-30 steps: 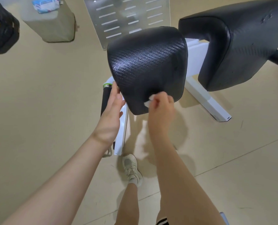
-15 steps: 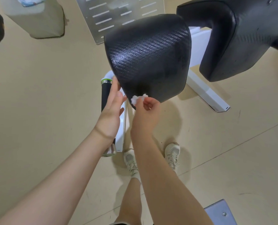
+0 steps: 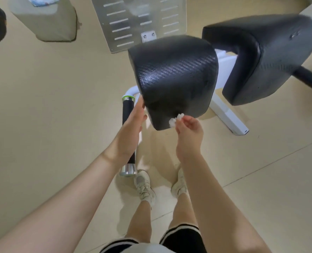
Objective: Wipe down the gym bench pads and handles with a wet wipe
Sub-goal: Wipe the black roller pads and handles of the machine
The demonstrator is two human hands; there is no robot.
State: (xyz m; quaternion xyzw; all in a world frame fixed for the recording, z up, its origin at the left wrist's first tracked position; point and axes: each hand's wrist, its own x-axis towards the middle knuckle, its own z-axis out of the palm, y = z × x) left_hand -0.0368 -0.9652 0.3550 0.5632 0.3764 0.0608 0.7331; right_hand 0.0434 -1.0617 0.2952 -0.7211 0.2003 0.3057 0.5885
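At the near pad's (image 3: 175, 79) lower front edge, head view: right hand (image 3: 188, 136) pinching a bunched wet wipe (image 3: 176, 120) against it, to scrub; left hand (image 3: 131, 130) flat, fingers straight, bracing the pad's side, black handle (image 3: 127, 114) beneath

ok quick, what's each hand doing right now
Left hand: open, straight fingers against the side of the near pad.
Right hand: pinching the wet wipe against the pad's lower edge.

right hand (image 3: 188, 132): slid from the seat pad's (image 3: 175, 77) front face to its lower edge | wet wipe (image 3: 176, 120): was tucked under fingers, now bunched at fingertips | feet: both now in view | left hand (image 3: 131, 128): thumb lifted clear
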